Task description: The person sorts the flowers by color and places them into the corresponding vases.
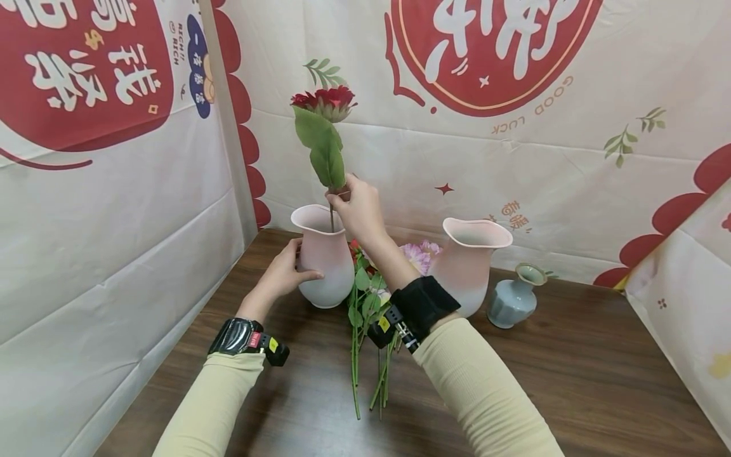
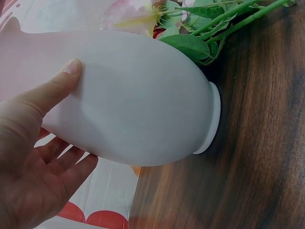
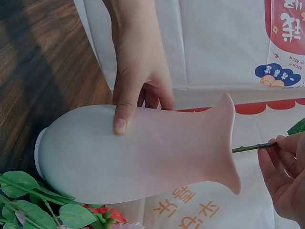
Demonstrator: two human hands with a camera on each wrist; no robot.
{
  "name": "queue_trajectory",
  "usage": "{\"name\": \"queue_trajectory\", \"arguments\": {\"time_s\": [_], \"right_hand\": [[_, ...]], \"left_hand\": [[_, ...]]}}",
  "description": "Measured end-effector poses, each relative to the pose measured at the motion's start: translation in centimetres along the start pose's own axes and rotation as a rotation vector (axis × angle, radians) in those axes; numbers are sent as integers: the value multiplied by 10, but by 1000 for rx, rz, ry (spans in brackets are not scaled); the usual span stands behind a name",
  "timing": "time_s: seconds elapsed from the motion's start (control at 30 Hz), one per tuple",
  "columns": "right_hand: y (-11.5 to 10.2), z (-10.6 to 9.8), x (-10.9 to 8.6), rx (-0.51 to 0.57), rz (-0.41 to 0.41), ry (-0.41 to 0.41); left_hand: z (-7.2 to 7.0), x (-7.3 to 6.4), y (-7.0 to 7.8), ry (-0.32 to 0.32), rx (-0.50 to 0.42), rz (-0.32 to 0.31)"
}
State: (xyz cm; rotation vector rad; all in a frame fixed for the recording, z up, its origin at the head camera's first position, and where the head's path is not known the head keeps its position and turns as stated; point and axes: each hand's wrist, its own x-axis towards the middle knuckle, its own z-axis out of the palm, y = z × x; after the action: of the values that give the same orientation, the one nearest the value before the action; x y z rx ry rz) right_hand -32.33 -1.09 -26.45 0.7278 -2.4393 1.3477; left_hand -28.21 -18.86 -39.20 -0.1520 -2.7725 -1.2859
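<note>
A pink-to-white vase (image 1: 327, 266) with a flared rim stands at the back left of the table. My left hand (image 1: 281, 274) holds its side, thumb across the front and fingers curved round the far side; the left wrist view shows this hand (image 2: 45, 138) on the vase (image 2: 138, 100). Above the rim, my right hand (image 1: 360, 206) pinches the stem of a red flower (image 1: 327, 105) with broad green leaves (image 1: 325, 146). The stem's (image 3: 248, 148) lower end goes into the vase mouth, and the part inside is hidden.
Loose flowers with green stems (image 1: 356, 355) and pink blooms (image 1: 419, 255) lie beside the vase, partly under my right forearm. To their right stand a second pink-white vase (image 1: 468, 273) and a small blue-grey vase (image 1: 513, 301). Printed cloth (image 1: 365, 152) hangs behind the wooden table (image 1: 571, 381).
</note>
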Motion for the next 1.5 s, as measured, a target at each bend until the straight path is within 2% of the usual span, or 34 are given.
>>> {"name": "queue_trajectory", "arguments": {"time_s": [0.47,0.8,1.0,1.3,1.5], "right_hand": [[5,-1,-6,49,-3,-37],[9,0,-9,20,15,-60],[13,-1,-10,11,24,-38],[24,-8,-14,30,27,15],[39,-14,-23,90,60,79]], "left_hand": [[1,-2,2,-7,-2,-21],[1,2,-1,-11,9,-15],[-1,2,0,-22,5,-41],[-1,4,1,-22,12,-49],[1,5,0,-29,16,-53]]}}
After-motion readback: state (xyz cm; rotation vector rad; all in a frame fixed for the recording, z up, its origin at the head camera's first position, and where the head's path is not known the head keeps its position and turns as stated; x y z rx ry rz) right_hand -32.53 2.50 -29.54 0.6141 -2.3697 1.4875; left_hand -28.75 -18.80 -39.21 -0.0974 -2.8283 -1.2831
